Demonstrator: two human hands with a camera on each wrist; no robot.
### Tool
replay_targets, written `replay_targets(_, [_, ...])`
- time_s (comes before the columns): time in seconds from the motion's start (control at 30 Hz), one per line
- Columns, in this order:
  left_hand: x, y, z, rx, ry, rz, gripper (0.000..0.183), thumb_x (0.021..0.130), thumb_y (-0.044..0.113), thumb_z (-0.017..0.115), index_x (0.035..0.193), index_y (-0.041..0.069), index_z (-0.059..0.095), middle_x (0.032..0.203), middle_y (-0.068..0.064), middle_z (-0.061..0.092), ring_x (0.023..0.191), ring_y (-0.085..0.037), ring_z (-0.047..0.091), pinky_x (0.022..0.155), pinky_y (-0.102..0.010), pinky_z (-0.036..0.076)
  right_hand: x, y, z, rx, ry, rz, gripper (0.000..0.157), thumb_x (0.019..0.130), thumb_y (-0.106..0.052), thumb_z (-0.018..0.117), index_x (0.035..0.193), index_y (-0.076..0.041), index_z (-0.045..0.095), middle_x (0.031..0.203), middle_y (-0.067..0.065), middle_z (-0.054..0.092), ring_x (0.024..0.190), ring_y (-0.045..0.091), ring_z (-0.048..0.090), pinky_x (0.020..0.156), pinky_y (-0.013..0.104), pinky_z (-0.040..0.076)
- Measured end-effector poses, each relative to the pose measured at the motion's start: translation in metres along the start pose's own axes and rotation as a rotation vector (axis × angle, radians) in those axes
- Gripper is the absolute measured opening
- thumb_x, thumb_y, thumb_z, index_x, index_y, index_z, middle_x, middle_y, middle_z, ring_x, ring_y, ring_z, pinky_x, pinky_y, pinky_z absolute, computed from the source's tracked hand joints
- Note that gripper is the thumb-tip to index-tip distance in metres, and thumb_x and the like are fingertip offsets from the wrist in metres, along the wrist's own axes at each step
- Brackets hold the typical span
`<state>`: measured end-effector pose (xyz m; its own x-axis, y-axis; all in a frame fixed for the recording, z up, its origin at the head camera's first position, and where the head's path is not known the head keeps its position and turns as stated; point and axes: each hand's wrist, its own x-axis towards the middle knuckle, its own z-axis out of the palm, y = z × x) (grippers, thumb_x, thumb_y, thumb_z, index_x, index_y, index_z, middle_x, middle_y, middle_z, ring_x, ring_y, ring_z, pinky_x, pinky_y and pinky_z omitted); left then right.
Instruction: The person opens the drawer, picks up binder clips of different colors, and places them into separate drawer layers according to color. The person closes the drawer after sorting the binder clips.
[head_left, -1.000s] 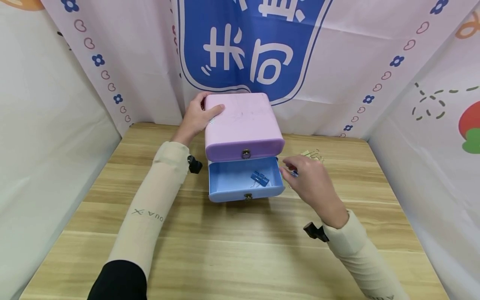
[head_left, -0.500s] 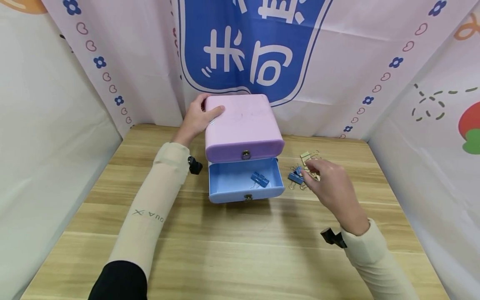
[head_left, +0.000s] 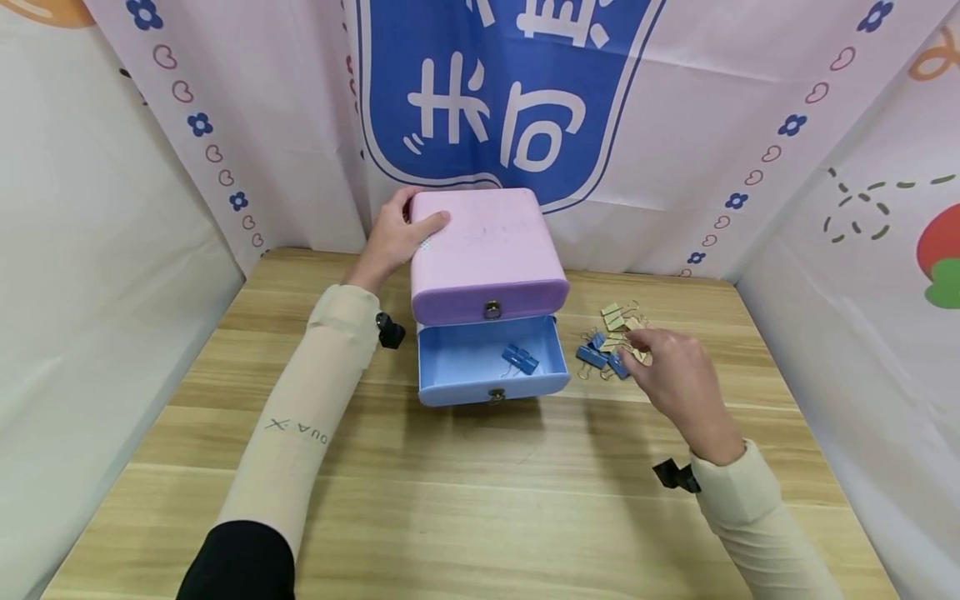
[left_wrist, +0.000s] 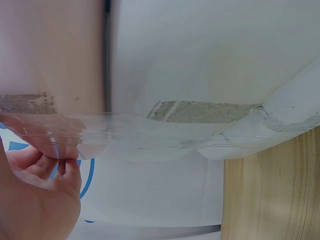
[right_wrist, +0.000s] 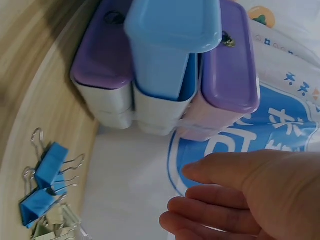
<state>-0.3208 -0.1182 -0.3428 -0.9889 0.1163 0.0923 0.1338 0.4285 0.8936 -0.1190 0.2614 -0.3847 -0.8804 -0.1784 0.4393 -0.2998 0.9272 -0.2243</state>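
My left hand (head_left: 390, 237) grips the back left corner of the pink drawer box (head_left: 483, 237), thumb on top, fingers over the far side. In the left wrist view that hand (left_wrist: 42, 192) curls at the box's edge. The blue middle drawer (head_left: 457, 358) is pulled out, and a blue binder clip (head_left: 520, 359) lies in it. Right of the box, blue binder clips (head_left: 592, 357) and yellow binder clips (head_left: 612, 317) lie in a pile. My right hand (head_left: 682, 379) hovers at the pile's right side, partly covering it. The right wrist view shows its fingers (right_wrist: 215, 205) loosely bent, holding nothing.
Purple drawers, one above (right_wrist: 230, 60) and one below (right_wrist: 105, 50) the blue one, are closed. A printed cloth (head_left: 652, 167) hangs right behind the box. White side walls (head_left: 97, 250) flank the wooden table (head_left: 480, 517).
My right hand has moved from beside the drawer's right edge rightward to the pile's far side, uncovering blue and yellow clips. My left hand and the drawer box stay put.
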Motion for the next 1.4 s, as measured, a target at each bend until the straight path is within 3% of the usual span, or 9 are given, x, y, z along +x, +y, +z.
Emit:
replay_targets(0.33, [0.0, -0.001, 0.0, -0.007, -0.002, 0.004, 0.082, 0.097, 0.051, 0.072, 0.162, 0.016, 0.037, 0.164, -0.008, 0.044, 0.141, -0.025, 0.047, 0.124, -0.043, 0.039, -0.004, 0.025, 0.022, -0.015, -0.143, 0.049, 0.032, 0.089, -0.013, 0.083, 0.113, 0.006, 0.077, 0.1, 0.022, 0.08, 0.081, 0.035, 0.076, 0.071, 0.05, 0.061])
replay_targets(0.5, [0.0, -0.001, 0.0, -0.01, -0.001, 0.001, 0.082, 0.096, 0.052, 0.073, 0.162, 0.017, 0.037, 0.164, -0.007, 0.044, 0.141, -0.024, 0.047, 0.124, -0.043, 0.039, -0.005, 0.034, 0.033, -0.023, -0.21, 0.054, 0.025, 0.088, -0.013, 0.084, 0.104, 0.004, 0.076, 0.099, 0.023, 0.078, 0.08, 0.033, 0.073, 0.072, 0.051, 0.061])
replay_targets(0.7, [0.0, -0.002, 0.0, -0.011, 0.001, 0.003, 0.082, 0.096, 0.051, 0.073, 0.162, 0.017, 0.037, 0.164, -0.008, 0.045, 0.141, -0.025, 0.047, 0.124, -0.043, 0.039, -0.004, 0.041, 0.046, -0.012, -0.255, 0.085, 0.02, 0.087, -0.009, 0.083, 0.1, 0.003, 0.074, 0.098, 0.023, 0.078, 0.076, 0.031, 0.07, 0.069, 0.051, 0.06])
replay_targets(0.93, [-0.001, -0.002, 0.001, -0.008, 0.001, 0.006, 0.082, 0.096, 0.051, 0.072, 0.162, 0.017, 0.037, 0.163, -0.007, 0.045, 0.141, -0.025, 0.047, 0.124, -0.043, 0.039, -0.005, 0.047, 0.066, 0.04, -0.321, 0.17, 0.032, 0.091, -0.015, 0.082, 0.115, 0.004, 0.073, 0.106, 0.023, 0.077, 0.079, 0.029, 0.07, 0.068, 0.046, 0.06])
replay_targets(1.13, [-0.001, -0.001, 0.001, -0.004, 0.004, 0.007, 0.081, 0.097, 0.05, 0.072, 0.162, 0.016, 0.037, 0.163, -0.008, 0.045, 0.14, -0.025, 0.047, 0.123, -0.043, 0.039, -0.002, 0.047, 0.072, 0.007, -0.33, 0.174, 0.031, 0.093, -0.016, 0.079, 0.116, 0.004, 0.072, 0.111, 0.023, 0.076, 0.085, 0.033, 0.072, 0.072, 0.05, 0.061])
replay_targets(1.4, [-0.001, -0.001, 0.0, -0.007, 0.002, 0.004, 0.081, 0.097, 0.05, 0.072, 0.162, 0.017, 0.037, 0.163, -0.008, 0.045, 0.141, -0.025, 0.047, 0.124, -0.043, 0.039, 0.008, 0.047, 0.077, -0.05, -0.351, 0.163, 0.014, 0.092, -0.012, 0.079, 0.093, 0.0, 0.072, 0.083, 0.012, 0.071, 0.066, 0.022, 0.058, 0.056, 0.037, 0.047])
